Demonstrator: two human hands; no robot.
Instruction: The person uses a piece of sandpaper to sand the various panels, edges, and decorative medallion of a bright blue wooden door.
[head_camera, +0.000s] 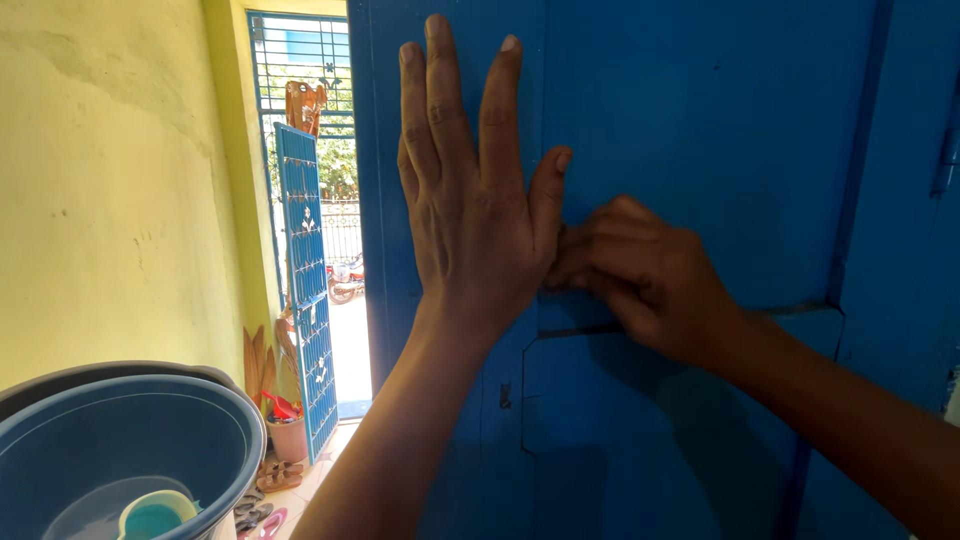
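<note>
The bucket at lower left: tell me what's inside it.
Inside the bucket there is water with a small pale green scoop floating in it. The frame edge cuts off the bucket's lower part, so the rest of its contents cannot be seen.

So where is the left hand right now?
The left hand lies flat, fingers up, on the blue door, touching the curled right hand beside it.

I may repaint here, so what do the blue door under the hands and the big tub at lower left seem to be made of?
The blue door looks like painted wood: raised panels and joint lines show under a matte, slightly uneven coat. The left hand lies flat on it, the right hand curled beside. The tub looks like smooth moulded plastic with a rolled rim.
</note>
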